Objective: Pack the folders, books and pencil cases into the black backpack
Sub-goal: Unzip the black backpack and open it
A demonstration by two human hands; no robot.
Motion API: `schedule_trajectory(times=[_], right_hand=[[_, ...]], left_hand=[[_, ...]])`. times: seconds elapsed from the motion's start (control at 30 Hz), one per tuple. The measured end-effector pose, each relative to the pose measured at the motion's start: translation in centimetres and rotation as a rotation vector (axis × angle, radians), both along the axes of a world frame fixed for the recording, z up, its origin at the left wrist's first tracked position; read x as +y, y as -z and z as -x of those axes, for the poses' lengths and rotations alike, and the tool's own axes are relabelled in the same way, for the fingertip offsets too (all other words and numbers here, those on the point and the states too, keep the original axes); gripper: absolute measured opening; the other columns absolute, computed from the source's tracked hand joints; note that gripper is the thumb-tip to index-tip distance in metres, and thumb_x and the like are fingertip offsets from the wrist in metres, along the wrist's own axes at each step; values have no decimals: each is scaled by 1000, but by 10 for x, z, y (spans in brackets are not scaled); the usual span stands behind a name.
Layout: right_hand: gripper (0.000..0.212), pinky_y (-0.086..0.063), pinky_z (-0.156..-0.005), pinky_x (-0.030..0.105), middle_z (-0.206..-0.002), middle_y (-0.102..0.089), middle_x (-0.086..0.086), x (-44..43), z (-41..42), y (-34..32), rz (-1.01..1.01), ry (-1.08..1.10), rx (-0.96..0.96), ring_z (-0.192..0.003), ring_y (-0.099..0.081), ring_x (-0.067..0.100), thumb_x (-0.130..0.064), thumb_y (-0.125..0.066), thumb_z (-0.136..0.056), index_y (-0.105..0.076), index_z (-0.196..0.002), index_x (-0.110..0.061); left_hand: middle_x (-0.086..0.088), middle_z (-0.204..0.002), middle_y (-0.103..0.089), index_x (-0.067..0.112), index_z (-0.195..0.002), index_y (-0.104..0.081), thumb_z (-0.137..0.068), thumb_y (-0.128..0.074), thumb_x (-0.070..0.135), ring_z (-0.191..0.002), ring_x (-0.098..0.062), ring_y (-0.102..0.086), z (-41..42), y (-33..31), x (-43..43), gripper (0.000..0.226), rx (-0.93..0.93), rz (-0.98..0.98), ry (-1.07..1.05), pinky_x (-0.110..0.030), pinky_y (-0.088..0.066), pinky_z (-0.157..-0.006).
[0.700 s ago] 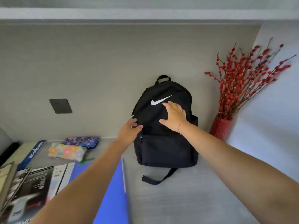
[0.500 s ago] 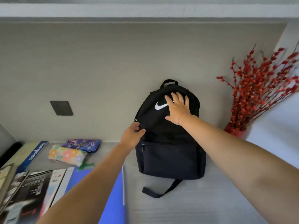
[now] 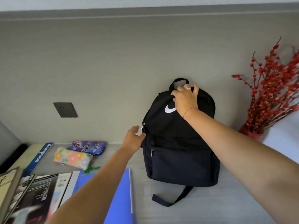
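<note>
Backpack (image 3: 178, 143) stands upright against the wall, its long axis vertical, carry loop at the top and white logo facing me, a loose strap (image 3: 173, 197) trailing from its base across the grey surface (image 3: 210, 207).

My right hand (image 3: 184, 99) reaches over the top of the backpack, palm down on the fabric just above the logo, fingers curled over the crown beside the carry loop; I cannot tell whether they actually close on anything. My right arm stretches in long from the lower right.

My left hand (image 3: 134, 139) sits at the backpack's left edge, thumb and forefinger a little apart, just below the silver zipper pull (image 3: 143, 126), touching or almost touching it. My left arm runs up from the bottom middle.

The backpack's main zip and front pocket look closed, so I see nothing inside it.

Left of the backpack lie the pencil cases: a floral one (image 3: 72, 158) nearer me and a cartoon-printed one (image 3: 87, 147) behind it, both lengthwise left to right. Farther left is a blue-spined notebook (image 3: 38, 156). In front and left of the backpack, a blue folder (image 3: 119, 196) lies flat under my left arm, with books (image 3: 37, 196) spread beside it. Right of the backpack stands a red vase (image 3: 251, 135) of red berry branches.
</note>
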State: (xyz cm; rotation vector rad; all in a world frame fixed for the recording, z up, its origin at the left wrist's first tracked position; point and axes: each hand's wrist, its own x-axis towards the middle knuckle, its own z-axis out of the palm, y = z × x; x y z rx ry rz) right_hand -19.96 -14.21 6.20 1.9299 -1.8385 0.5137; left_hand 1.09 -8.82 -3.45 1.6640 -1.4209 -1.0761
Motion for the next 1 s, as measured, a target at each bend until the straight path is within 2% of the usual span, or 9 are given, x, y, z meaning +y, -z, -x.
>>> schedule_trajectory(times=[0.23,0.3,0.4,0.5,0.6,0.7,0.77,0.87,1.0], right_hand=[[17,-3,-114,43,-96,-64,-3,72,2,-18,59,-175,-133,-113,-47,24,-15,-59,-87,-71,-97,-24],[17,-3,-114,43,-95,-64,-4,93,0,-31,76,-196,-148,-112,-47,23,-15,-59,-87,-71,-96,-24],[18,-1,-113,41,-95,-65,-4,120,-5,-53,125,-223,-159,-111,-48,22,-15,-60,-86,-71,-96,-25],[21,3,-113,40,-99,-63,-5,141,-13,-58,94,-198,-193,-113,-47,21,-13,-57,-87,-70,-97,-27],[32,2,-115,42,-116,-59,-8,168,-32,-30,-41,-162,-186,-121,-42,19,-11,-54,-85,-66,-108,-29],[46,-11,-116,44,-127,-54,-1,206,-68,15,37,-238,-139,-121,-46,23,-12,-62,-74,-61,-118,-22],[46,-28,-105,38,-119,-54,0,227,-93,45,134,-373,-165,-109,-50,24,-16,-65,-67,-61,-112,-20],[51,-43,-79,29,-103,-54,-4,240,-122,80,-4,-507,-61,-89,-54,19,-34,-75,-63,-60,-110,-24],[54,-50,-67,25,-87,-57,-5,228,-139,100,-158,-437,217,-76,-56,14,-46,-80,-57,-66,-107,-31]], left_hand=[[-3,-145,-38,20,-147,-27,-87,-64,24,-129,-22,-41,-16,-3,26,70,10,33,36,-31,-38,-99],[0,-142,-41,20,-146,-29,-86,-65,32,-128,-21,-42,-18,-10,38,70,35,98,58,-29,-39,-95],[5,-120,-58,21,-130,-50,-87,-62,37,-105,-13,-55,-22,-26,56,48,53,210,119,-23,-42,-83],[4,-82,-66,23,-88,-62,-87,-64,30,-76,-14,-61,-26,-32,75,7,76,222,171,-19,-46,-62],[-12,-73,-63,8,-83,-62,-84,-69,20,-66,-24,-59,-34,-23,94,13,110,126,221,-27,-50,-60],[-20,-98,-70,2,-97,-65,-84,-69,23,-90,-29,-66,-43,-13,107,25,169,63,226,-42,-53,-88],[-15,-82,-66,6,-85,-65,-84,-67,33,-79,-23,-60,-50,-12,111,27,192,55,244,-37,-51,-78],[-1,-69,-60,20,-71,-62,-87,-53,53,-69,-14,-56,-54,-20,114,38,171,2,292,-27,-45,-72],[4,-94,-69,27,-88,-65,-91,-35,61,-90,-9,-64,-57,-24,114,45,169,-67,217,-25,-50,-75]])
